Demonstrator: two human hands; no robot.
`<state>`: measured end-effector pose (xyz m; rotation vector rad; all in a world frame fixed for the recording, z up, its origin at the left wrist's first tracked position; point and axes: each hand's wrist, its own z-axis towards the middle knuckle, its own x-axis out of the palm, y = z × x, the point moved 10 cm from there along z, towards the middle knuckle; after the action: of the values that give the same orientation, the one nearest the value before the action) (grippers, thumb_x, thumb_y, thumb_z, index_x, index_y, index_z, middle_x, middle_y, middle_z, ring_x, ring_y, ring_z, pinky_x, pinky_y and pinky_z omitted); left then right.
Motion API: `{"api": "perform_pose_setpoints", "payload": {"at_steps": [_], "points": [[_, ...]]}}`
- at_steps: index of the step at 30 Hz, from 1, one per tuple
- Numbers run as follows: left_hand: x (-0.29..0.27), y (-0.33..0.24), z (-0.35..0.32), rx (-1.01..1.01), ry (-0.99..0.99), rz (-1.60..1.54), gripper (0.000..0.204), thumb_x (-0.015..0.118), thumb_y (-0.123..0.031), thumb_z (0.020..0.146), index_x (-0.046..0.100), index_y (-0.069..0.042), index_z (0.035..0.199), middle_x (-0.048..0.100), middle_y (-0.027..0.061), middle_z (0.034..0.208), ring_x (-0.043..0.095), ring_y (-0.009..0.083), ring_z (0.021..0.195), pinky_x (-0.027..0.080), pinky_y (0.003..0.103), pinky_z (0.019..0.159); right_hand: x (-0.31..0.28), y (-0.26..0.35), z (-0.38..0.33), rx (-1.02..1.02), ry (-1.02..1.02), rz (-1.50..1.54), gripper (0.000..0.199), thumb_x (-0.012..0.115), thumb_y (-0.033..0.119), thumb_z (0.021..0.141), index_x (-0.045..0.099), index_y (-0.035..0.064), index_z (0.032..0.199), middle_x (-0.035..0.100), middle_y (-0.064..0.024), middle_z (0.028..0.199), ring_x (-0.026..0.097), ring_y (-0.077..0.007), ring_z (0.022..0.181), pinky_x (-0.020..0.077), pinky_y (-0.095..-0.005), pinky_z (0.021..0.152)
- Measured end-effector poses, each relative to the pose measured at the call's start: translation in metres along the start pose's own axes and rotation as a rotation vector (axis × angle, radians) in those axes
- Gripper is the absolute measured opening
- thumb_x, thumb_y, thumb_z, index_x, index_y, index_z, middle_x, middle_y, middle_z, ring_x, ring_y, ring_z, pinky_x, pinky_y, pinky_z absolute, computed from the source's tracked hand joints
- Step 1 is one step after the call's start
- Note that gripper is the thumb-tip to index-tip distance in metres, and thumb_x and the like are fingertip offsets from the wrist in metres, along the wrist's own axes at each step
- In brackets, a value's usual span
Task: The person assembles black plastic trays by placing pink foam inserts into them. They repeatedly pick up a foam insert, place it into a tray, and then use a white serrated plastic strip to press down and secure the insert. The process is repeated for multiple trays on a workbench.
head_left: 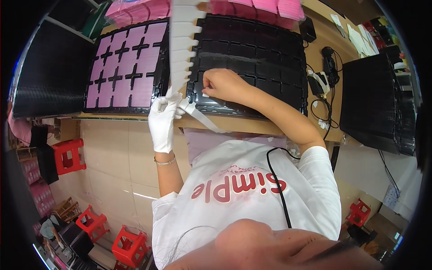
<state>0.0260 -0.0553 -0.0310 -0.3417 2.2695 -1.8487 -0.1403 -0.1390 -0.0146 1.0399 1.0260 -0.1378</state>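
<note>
My left hand (pixel 163 121), in a white glove, pinches a long white backing strip (pixel 180 49) with a row of small tabs along one edge. One end of the strip runs up past the top of the view; the other curls down toward my shirt. My bare right hand (pixel 227 85) is closed at the near left part of a black compartmented tray (pixel 256 56). A small white tab (pixel 205 95) shows at its fingertips, touching or just above the tray. To the left lies another black tray (pixel 163 63) with flat pink pieces in its compartments.
Pink stacks (pixel 135 11) line the table's far side. Tall stacks of black trays stand at the left (pixel 51 72) and right (pixel 366 99). Black cables (pixel 332 67) lie on the table's right end. Red stools (pixel 69 156) stand on the floor; another person is at lower left.
</note>
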Motion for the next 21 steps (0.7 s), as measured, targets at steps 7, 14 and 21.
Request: {"api": "perform_pose_setpoints", "payload": {"at_steps": [7,14,21], "points": [[0.012,0.009,0.001,-0.018,0.04,-0.053,0.011,0.065,-0.013,0.092,0.06,-0.003,0.09,0.064,0.0022,0.074,0.057,0.0052,0.061,0.043,0.018,0.055,0.001,-0.002,0.0,0.049,0.001,-0.013,0.014,0.069,0.017,0.074,0.063,0.004,0.076,0.063,-0.0108,0.076,0.062,-0.0299,0.073,0.0489,-0.0411,0.066],[0.019,0.013,0.001,-0.025,0.014,-0.048,0.009,0.063,-0.01,0.093,0.059,-0.003,0.09,0.064,0.0026,0.076,0.058,0.0054,0.064,0.045,0.019,0.056,0.005,0.023,-0.021,-0.114,0.217,0.223,0.006,0.064,0.007,0.08,0.06,0.0028,0.078,0.058,-0.006,0.072,0.059,-0.0196,0.07,0.0471,-0.0293,0.064],[0.033,-0.001,-0.006,0.014,0.069,-0.104,0.009,0.063,-0.007,0.092,0.055,-0.002,0.093,0.065,0.0066,0.08,0.063,0.0106,0.065,0.048,0.021,0.058,0.02,-0.01,-0.063,0.458,0.023,1.324,0.012,0.058,0.01,0.092,0.061,0.002,0.101,0.063,-0.0068,0.091,0.056,-0.0089,0.082,0.0455,-0.0227,0.071]]}}
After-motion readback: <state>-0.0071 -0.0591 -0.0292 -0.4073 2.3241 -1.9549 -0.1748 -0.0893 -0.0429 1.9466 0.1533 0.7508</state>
